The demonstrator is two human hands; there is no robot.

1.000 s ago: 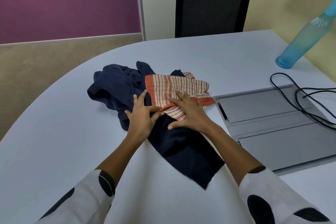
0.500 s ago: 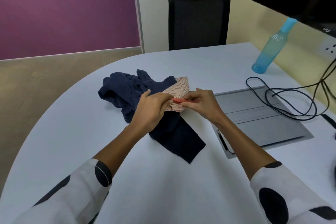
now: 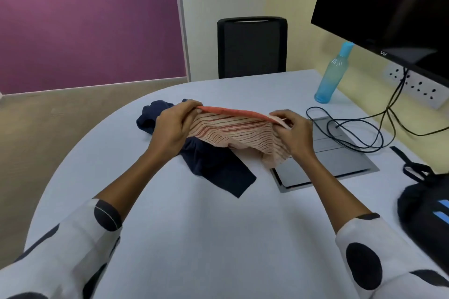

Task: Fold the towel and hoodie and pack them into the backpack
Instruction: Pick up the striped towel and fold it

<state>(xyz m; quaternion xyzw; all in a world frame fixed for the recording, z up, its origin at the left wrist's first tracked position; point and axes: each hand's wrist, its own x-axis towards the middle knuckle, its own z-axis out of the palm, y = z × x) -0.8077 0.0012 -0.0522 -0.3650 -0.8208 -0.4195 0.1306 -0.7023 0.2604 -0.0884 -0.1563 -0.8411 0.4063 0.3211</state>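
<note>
Pinching the striped towel [image 3: 239, 133] taut by its red edge, the left hand [image 3: 171, 130] and right hand [image 3: 292, 132] held it above the hoodie [image 3: 216, 165]. Its hanging end could snag the hoodie or a corner might slip, spoiling the fold.

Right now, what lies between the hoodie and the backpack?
In the head view, bare table and the grey recessed panel separate the hoodie from the backpack.

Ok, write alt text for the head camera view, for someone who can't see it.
A person's left hand and right hand hold a striped towel stretched out by its orange edge above a crumpled navy hoodie on a pale table. A dark backpack sits at the right edge, a blue bottle farther back.
</note>
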